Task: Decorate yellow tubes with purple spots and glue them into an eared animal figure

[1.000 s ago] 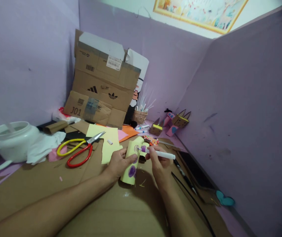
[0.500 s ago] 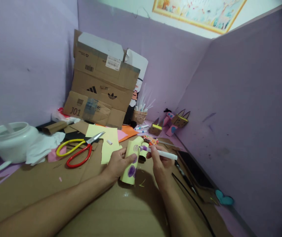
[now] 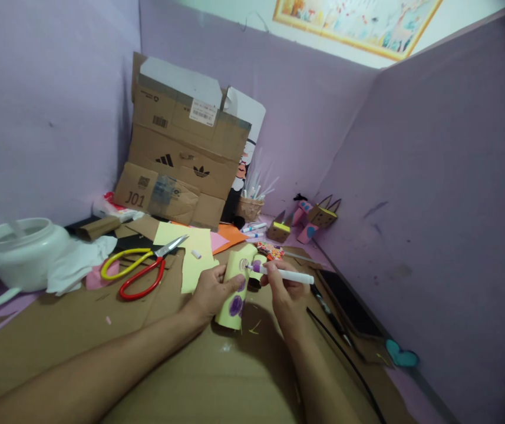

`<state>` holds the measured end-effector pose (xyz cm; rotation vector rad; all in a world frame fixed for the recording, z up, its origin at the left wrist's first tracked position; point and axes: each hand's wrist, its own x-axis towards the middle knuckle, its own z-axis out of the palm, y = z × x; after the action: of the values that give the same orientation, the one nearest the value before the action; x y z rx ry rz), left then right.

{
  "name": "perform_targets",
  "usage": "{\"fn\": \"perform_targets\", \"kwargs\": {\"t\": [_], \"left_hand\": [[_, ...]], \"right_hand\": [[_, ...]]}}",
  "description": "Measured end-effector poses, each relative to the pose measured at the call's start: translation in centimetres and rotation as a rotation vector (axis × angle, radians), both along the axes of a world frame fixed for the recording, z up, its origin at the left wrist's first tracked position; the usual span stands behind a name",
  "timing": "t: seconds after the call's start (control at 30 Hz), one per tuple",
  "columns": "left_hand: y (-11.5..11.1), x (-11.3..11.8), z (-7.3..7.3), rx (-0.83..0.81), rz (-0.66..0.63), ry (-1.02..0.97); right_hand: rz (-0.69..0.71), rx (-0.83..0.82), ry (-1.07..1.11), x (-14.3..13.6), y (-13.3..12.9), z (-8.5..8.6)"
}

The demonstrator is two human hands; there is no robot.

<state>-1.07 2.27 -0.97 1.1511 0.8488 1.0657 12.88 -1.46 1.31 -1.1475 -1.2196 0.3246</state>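
My left hand (image 3: 211, 292) is closed around a pale yellow paper tube (image 3: 228, 316), which stands tilted over the cardboard. Purple spots run down the tube's side, and a part-filled one shows near its top. Between the fingers of my right hand (image 3: 288, 291) is a white marker (image 3: 294, 275) with a purple collar. Its tip meets the tube at the upper spot. Behind the marker is a second, shorter yellow roll (image 3: 257, 265), partly hidden. A small white cap (image 3: 196, 254) lies on a sheet of yellow paper (image 3: 194, 274) beyond my left hand.
Scissors (image 3: 160, 254) with yellow and red handles lie left of the paper. A white pot (image 3: 22, 256) stands far left. Behind rises a folded cardboard box (image 3: 181, 159). To the right are a dark flat panel (image 3: 353, 306), a black cable (image 3: 345, 356) and a teal heart (image 3: 401, 354).
The marker and my right hand have shifted slightly left, with the tip moving a little across the upper spot. My left hand and the tube look unchanged.
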Motion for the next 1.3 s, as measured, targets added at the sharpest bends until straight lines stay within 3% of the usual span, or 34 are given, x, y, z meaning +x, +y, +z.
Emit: {"fn": "perform_targets", "kwargs": {"t": [1.3], "left_hand": [[0.15, 0.06, -0.19, -0.004, -0.018, -0.008]], "right_hand": [[-0.009, 0.018, 0.012, -0.15, 0.08, 0.09]]}}
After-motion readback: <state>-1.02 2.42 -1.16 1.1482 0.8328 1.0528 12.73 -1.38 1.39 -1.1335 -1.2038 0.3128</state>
